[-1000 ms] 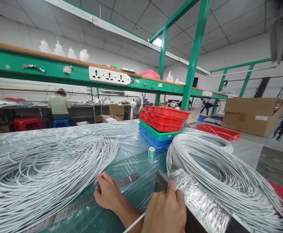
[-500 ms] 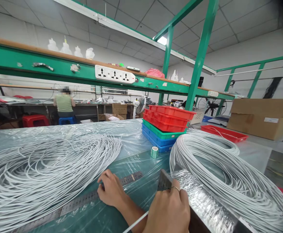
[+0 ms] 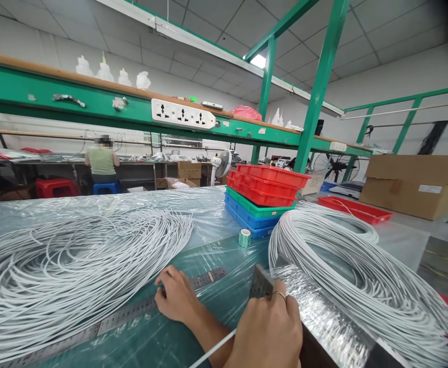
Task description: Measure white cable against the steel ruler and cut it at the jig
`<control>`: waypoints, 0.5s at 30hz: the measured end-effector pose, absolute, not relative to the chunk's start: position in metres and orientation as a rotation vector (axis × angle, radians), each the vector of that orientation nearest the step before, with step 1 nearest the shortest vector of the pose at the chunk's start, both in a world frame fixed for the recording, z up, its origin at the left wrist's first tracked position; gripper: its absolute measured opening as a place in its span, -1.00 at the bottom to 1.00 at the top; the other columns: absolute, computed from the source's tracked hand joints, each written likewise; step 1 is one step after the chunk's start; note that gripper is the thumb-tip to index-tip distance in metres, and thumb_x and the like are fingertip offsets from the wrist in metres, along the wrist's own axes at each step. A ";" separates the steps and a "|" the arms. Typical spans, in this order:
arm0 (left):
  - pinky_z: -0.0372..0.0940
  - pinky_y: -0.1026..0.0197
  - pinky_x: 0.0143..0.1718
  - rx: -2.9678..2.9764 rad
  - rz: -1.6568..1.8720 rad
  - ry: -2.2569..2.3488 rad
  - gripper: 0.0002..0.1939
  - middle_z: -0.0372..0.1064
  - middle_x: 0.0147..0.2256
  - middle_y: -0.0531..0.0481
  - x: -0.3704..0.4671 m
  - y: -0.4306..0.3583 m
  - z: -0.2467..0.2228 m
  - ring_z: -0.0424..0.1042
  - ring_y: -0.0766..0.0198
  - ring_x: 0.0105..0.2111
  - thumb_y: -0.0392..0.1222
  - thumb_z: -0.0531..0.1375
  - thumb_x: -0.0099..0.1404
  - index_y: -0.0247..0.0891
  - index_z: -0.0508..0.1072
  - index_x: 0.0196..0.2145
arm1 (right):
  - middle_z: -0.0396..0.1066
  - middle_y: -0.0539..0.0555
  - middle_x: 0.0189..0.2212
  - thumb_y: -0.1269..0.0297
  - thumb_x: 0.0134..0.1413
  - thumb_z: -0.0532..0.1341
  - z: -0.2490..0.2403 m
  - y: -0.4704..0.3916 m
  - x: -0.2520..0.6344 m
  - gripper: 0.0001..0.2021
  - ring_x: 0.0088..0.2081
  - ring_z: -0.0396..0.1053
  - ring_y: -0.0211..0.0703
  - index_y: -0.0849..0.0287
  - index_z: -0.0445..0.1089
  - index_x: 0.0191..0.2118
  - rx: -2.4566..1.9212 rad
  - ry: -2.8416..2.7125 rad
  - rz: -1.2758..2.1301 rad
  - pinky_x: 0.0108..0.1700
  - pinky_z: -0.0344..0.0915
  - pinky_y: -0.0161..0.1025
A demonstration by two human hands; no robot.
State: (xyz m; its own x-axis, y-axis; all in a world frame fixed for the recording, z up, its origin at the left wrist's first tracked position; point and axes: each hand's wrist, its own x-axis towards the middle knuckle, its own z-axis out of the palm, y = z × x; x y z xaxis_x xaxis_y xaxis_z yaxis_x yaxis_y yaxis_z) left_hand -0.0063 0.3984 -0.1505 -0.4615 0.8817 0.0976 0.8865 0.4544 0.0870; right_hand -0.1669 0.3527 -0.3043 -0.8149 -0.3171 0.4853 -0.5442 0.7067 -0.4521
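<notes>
While both hands hold as before, left hand (image 3: 178, 299) presses flat on ruler (image 3: 139, 309); right hand (image 3: 268, 332) curls over cutter (image 3: 316, 317), wire (image 3: 212, 350) beneath.

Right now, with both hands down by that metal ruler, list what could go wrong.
1. The right hand rests on the metal block's front edge; fingers might get pinched or nicked.
2. The white strand under that hand looks loose and may slip.
3. The left hand presses the ruler on slick plastic sheeting, which could slide.

Loose cable (image 3: 74, 266) is lying left on the bench (image 3: 208, 214), coil (image 3: 354, 266) right, trays (image 3: 264, 202) sitting behind, ruler (image 3: 139, 309) in front
</notes>
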 end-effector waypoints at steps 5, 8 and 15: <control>0.46 0.04 -0.32 -1.606 -0.192 -2.658 -0.57 0.29 0.16 -0.37 -0.007 0.403 -0.158 0.52 -0.02 -0.32 -0.14 0.26 0.31 -0.31 0.41 0.10 | 0.42 0.12 -0.04 0.40 0.21 0.18 -0.301 0.353 -0.166 -0.83 -0.12 0.46 0.01 0.10 0.39 -0.10 0.653 -2.551 0.828 -0.05 0.46 -0.04; 0.47 0.04 -0.27 -1.611 -0.194 -2.655 -0.53 0.24 0.21 -0.41 -0.008 0.402 -0.155 0.53 -0.02 -0.29 -0.16 0.26 0.30 -0.34 0.40 0.14 | 0.42 0.11 -0.04 0.42 0.20 0.19 -0.301 0.353 -0.166 -0.82 -0.10 0.46 0.00 0.11 0.40 -0.09 0.666 -2.549 0.822 -0.01 0.44 -0.05; 0.45 0.05 -0.26 -1.630 -0.211 -2.632 -0.58 0.26 0.19 -0.41 -0.006 0.398 -0.149 0.52 -0.04 -0.24 -0.24 0.22 0.31 -0.36 0.41 0.11 | 0.41 0.11 -0.03 0.41 0.19 0.20 -0.303 0.353 -0.166 -0.79 -0.05 0.46 0.01 0.11 0.41 -0.06 0.666 -2.561 0.814 0.06 0.41 -0.05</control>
State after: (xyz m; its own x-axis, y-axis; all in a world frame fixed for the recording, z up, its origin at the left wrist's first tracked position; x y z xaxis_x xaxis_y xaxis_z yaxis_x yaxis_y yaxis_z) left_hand -0.0060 0.3978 -0.1490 -0.4476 0.8881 0.1044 0.8934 0.4392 0.0946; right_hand -0.1665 0.3527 -0.3029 -0.8195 -0.3222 0.4739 -0.5367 0.7213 -0.4378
